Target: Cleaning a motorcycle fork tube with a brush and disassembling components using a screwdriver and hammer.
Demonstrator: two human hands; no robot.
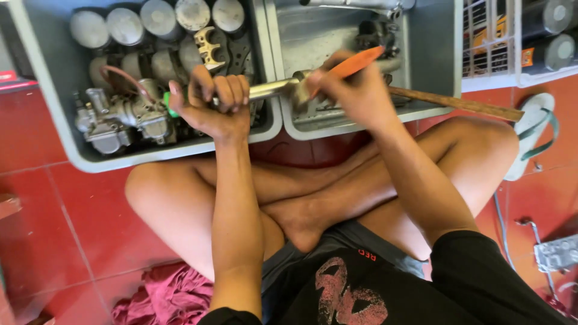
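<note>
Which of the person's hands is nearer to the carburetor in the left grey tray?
Left. The left hand grips the metal tube right beside the carburetor; the right hand, holding an orange-handled tool, is over the other tray.

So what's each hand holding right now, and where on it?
Left hand grips the metal shaft near its left end; right hand holds an orange-handled tool by its handle.

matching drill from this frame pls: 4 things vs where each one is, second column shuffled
Things:
1. carburettor
2. orange-handled tool
3. sandal
4. pink cloth

Places:
A. on the red floor by the person's hip
B. in the right hand
C. on the floor, far right
D. in the left grey tray

Pairs: 1-D, 2-B, 3-C, 4-A

The left hand grips a metal tube.
</note>
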